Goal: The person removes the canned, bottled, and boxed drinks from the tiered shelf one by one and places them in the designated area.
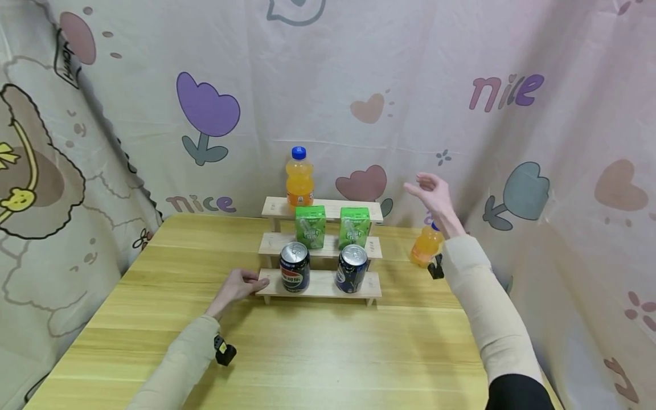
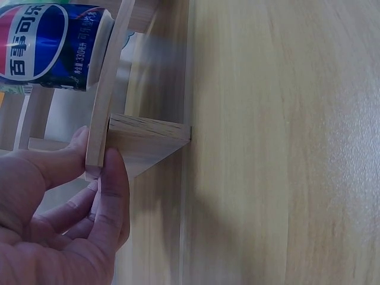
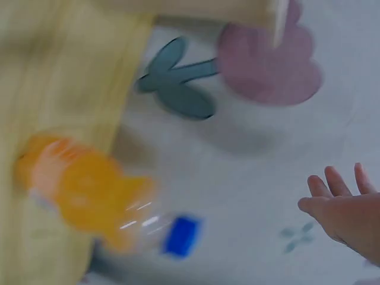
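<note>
My left hand (image 1: 240, 289) pinches the left end of the lowest shelf of a three-step wooden rack (image 1: 323, 285); the left wrist view shows thumb above and fingers beneath the board (image 2: 102, 130). Raised in the air right of the rack, my right hand (image 1: 433, 193) holds nothing, its fingers apart and slightly bent. Below it an orange drink bottle (image 1: 426, 246) with a blue cap stands on the table, partly covered by the wrist; it looks blurred in the right wrist view. Two dark blue soda cans (image 1: 294, 267) stand on the lowest shelf.
Two green drink cartons (image 1: 310, 226) stand on the middle shelf. Another orange drink bottle (image 1: 299, 179) is at the left of the top shelf. A printed curtain (image 1: 307, 68) hangs behind the wooden table (image 1: 328, 353) and along both sides.
</note>
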The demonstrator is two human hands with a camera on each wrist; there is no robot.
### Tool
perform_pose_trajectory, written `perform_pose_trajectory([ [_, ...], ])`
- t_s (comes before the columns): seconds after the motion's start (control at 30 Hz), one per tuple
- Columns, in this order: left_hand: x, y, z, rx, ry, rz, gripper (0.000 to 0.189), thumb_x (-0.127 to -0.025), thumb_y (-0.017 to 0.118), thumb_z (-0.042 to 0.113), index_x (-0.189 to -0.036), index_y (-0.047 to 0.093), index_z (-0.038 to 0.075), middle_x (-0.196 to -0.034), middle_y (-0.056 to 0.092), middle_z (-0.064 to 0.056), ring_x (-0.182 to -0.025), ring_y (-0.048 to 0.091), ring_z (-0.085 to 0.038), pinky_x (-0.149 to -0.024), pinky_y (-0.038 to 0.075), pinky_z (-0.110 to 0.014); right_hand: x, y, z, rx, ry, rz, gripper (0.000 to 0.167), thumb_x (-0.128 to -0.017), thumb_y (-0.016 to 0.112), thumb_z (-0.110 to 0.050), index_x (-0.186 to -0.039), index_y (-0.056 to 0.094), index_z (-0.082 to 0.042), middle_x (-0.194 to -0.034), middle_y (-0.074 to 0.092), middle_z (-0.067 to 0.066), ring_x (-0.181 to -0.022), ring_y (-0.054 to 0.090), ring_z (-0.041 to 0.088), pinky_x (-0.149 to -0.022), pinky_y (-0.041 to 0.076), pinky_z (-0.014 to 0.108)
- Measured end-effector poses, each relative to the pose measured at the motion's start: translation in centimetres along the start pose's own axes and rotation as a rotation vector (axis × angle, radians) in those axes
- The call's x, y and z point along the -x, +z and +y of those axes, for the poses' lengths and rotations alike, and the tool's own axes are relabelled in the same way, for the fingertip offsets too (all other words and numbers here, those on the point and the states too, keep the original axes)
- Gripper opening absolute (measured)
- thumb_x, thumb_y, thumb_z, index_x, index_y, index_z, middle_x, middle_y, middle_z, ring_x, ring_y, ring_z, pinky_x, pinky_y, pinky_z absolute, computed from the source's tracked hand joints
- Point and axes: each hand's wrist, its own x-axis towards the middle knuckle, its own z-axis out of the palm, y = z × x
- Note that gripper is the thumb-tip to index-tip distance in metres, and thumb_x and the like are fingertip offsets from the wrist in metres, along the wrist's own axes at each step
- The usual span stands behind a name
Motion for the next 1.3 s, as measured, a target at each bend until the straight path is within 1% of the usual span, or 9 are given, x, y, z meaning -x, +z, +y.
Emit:
perform_pose_trajectory([
  [0.17, -0.1, 0.0, 0.0, 0.012, -0.001, 0.001, 0.041, -0.093, 0.073, 0.025, -0.114, 0.067, -0.010, -0.093, 0.072, -0.013, -0.080, 0.063, -0.015, -0.070, 0.051, -0.026, -0.7, 3.1, -3.8, -0.063, -0.079, -0.062, 0.065, -0.093, 0.070, -0.013, -0.149, 0.041, 0.002, -0.156, 0.040, 0.024, -0.147, 0.038, 0.036, -0.124, 0.029, 0.042],
  [0.27, -0.1, 0.0, 0.0, 0.013, 0.000, 0.002, 0.038, -0.093, 0.073, 0.025, -0.110, 0.069, -0.009, -0.089, 0.072, -0.010, -0.078, 0.062, -0.013, -0.069, 0.051, -0.026, -0.8, 5.2, -5.7, -0.077, -0.123, -0.112, 0.062, -0.092, 0.070, -0.012, -0.147, 0.043, 0.004, -0.154, 0.042, 0.026, -0.145, 0.040, 0.037, -0.123, 0.031, 0.042],
  [0.37, 0.0, 0.0, 0.0, 0.010, -0.001, 0.005, 0.036, -0.093, 0.073, 0.026, -0.108, 0.070, -0.007, -0.088, 0.073, -0.009, -0.078, 0.062, -0.013, -0.068, 0.050, -0.026, -0.9, 7.3, -7.3, -0.065, -0.154, -0.158, 0.060, -0.092, 0.070, -0.013, -0.145, 0.046, 0.003, -0.153, 0.045, 0.025, -0.144, 0.042, 0.037, -0.122, 0.032, 0.041],
  [0.5, 0.1, -0.1, 0.1, 0.004, 0.008, 0.000, 0.039, -0.093, 0.073, 0.026, -0.111, 0.069, -0.008, -0.090, 0.073, -0.010, -0.080, 0.062, -0.013, -0.069, 0.050, -0.026, -0.9, 9.9, -8.7, -0.009, -0.182, -0.227, 0.059, -0.094, 0.070, -0.017, -0.145, 0.047, -0.001, -0.153, 0.047, 0.022, -0.144, 0.044, 0.034, -0.121, 0.035, 0.039],
  [0.63, 0.1, -0.1, 0.2, 0.005, 0.003, -0.002, 0.041, -0.093, 0.073, 0.027, -0.113, 0.068, -0.009, -0.090, 0.072, -0.010, -0.081, 0.061, -0.014, -0.070, 0.049, -0.026, -0.8, 12.4, -9.6, 0.011, -0.201, -0.297, 0.058, -0.095, 0.069, -0.021, -0.146, 0.048, -0.004, -0.152, 0.048, 0.020, -0.143, 0.046, 0.031, -0.120, 0.035, 0.041],
  [0.8, 0.1, -0.1, 0.2, 0.001, -0.002, -0.003, 0.043, -0.093, 0.073, 0.026, -0.115, 0.067, -0.010, -0.092, 0.072, -0.011, -0.082, 0.062, -0.015, -0.070, 0.049, -0.026, -0.7, 15.1, -10.4, -0.064, -0.165, -0.375, 0.058, -0.095, 0.070, -0.022, -0.147, 0.048, -0.007, -0.153, 0.048, 0.015, -0.143, 0.045, 0.029, -0.122, 0.032, 0.043],
  [0.93, 0.2, -0.1, 0.2, -0.001, -0.004, -0.003, 0.045, -0.093, 0.073, 0.027, -0.117, 0.066, -0.010, -0.095, 0.072, -0.013, -0.084, 0.063, -0.016, -0.071, 0.050, -0.026, -0.8, 17.0, -10.8, -0.089, -0.148, -0.423, 0.056, -0.096, 0.069, -0.023, -0.146, 0.048, -0.009, -0.152, 0.051, 0.013, -0.143, 0.045, 0.027, -0.121, 0.033, 0.044],
  [1.17, 0.2, -0.1, 0.2, 0.008, -0.004, -0.009, 0.044, -0.093, 0.073, 0.026, -0.116, 0.065, -0.011, -0.093, 0.072, -0.013, -0.082, 0.063, -0.015, -0.073, 0.052, -0.028, -1.0, 19.0, -11.0, -0.054, -0.162, -0.464, 0.051, -0.100, 0.064, -0.026, -0.145, 0.050, -0.009, -0.149, 0.054, 0.014, -0.142, 0.046, 0.028, -0.121, 0.033, 0.047],
  [1.3, 0.3, -0.1, 0.4, 0.021, 0.000, -0.006, 0.042, -0.093, 0.073, 0.026, -0.114, 0.067, -0.011, -0.089, 0.072, -0.011, -0.079, 0.062, -0.013, -0.071, 0.052, -0.029, -1.1, 19.6, -10.9, -0.068, -0.168, -0.456, 0.047, -0.101, 0.063, -0.024, -0.144, 0.053, -0.007, -0.145, 0.058, 0.015, -0.137, 0.050, 0.028, -0.119, 0.036, 0.045],
])
